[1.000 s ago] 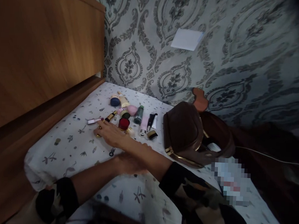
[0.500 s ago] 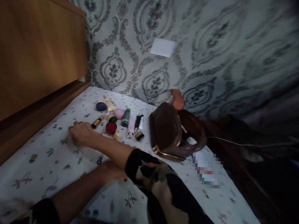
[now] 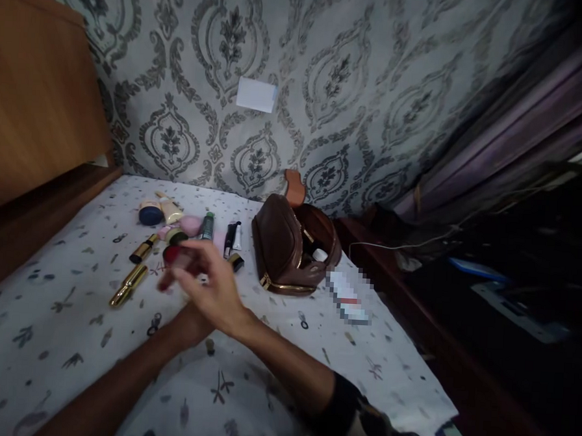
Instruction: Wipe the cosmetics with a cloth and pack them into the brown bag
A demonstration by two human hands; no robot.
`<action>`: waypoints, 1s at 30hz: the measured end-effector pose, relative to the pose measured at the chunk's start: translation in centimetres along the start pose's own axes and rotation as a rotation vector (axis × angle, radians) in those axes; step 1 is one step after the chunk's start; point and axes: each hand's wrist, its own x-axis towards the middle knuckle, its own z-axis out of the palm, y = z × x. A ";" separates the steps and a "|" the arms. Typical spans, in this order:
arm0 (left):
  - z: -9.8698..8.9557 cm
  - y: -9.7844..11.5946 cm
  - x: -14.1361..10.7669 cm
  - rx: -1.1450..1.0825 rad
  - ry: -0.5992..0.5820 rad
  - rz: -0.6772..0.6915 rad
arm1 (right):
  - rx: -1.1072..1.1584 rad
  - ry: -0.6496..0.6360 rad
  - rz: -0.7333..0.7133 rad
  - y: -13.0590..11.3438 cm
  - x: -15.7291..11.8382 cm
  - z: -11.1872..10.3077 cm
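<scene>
Left of the brown bag [image 3: 278, 243] are seen a red jar [image 3: 171, 254], 2 gold tubes [image 3: 128, 286] and the right hand [image 3: 214, 280], fingers curled; any grip by it or the half-hidden left hand [image 3: 193, 327] cannot be told.

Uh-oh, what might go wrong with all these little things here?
The right hand looks close to the round red container, so it might bump it. The gold tube lies on its side and could roll if nudged. The brown bag is open, so the white thing inside might slip out if it tips.
</scene>
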 end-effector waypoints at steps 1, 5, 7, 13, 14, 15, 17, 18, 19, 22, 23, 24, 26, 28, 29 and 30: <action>0.1 0.2 0.0 -0.012 0.014 -0.005 | 0.065 0.127 0.013 0.3 -1.6 -1.5; 0.2 1.7 0.1 -0.160 0.184 -0.100 | 0.048 0.648 0.059 2.4 -6.6 -5.9; -0.3 2.5 0.2 -0.250 0.284 -0.202 | 0.043 0.753 0.071 3.5 -8.0 -6.6; -1.3 4.0 0.7 -0.260 0.281 -0.214 | 0.065 0.617 0.076 5.2 -8.7 -5.1; -1.2 3.9 0.8 -0.239 0.238 -0.177 | 0.066 0.580 0.071 5.3 -8.7 -4.9; -1.1 3.8 0.8 -0.220 0.189 -0.157 | 0.070 0.551 0.068 5.4 -8.7 -4.8; -1.0 3.6 0.7 -0.201 0.111 -0.159 | 0.091 0.519 0.086 5.5 -8.8 -4.8; -1.0 3.5 0.7 -0.210 0.099 -0.172 | 0.112 0.511 0.104 5.6 -8.8 -4.9; -1.0 3.4 0.7 -0.235 0.101 -0.192 | 0.138 0.503 0.126 5.6 -8.8 -5.1; -0.9 3.1 0.5 -0.398 0.161 -0.293 | 0.241 0.477 0.202 5.6 -8.6 -5.3; -0.9 3.0 0.5 -0.469 0.173 -0.334 | 0.286 0.469 0.218 5.6 -8.4 -5.3; -0.9 2.9 0.4 -0.534 0.177 -0.372 | 0.331 0.459 0.233 5.5 -8.3 -5.3; -0.7 2.7 0.4 -0.629 0.179 -0.419 | 0.409 0.423 0.262 5.6 -8.2 -5.2; -0.6 2.6 0.5 -0.683 0.174 -0.439 | 0.470 0.367 0.300 5.8 -8.2 -5.0; -0.6 2.6 0.5 -0.696 0.171 -0.450 | 0.494 0.337 0.325 5.9 -8.2 -5.0; -0.6 2.7 0.6 -0.702 0.167 -0.463 | 0.519 0.318 0.346 6.0 -8.2 -4.9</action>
